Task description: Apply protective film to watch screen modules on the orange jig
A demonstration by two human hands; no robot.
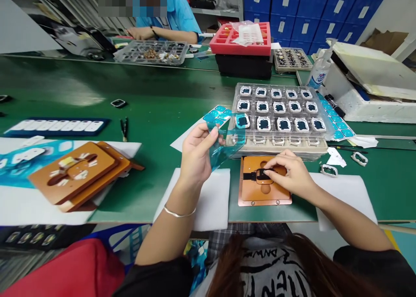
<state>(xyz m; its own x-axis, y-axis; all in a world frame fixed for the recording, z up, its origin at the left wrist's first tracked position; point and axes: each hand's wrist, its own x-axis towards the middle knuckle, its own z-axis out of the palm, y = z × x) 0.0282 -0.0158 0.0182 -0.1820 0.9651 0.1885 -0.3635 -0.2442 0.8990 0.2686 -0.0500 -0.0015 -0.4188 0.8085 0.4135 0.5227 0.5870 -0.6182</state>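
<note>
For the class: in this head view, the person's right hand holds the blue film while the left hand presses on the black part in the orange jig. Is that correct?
No, the hands are swapped. The head view shows the left hand holding the blue film, while the right hand presses on the black part in the orange jig.

Left hand (196, 155) raised, right hand (290, 174) low with fingers (273, 163) curled downward
</note>
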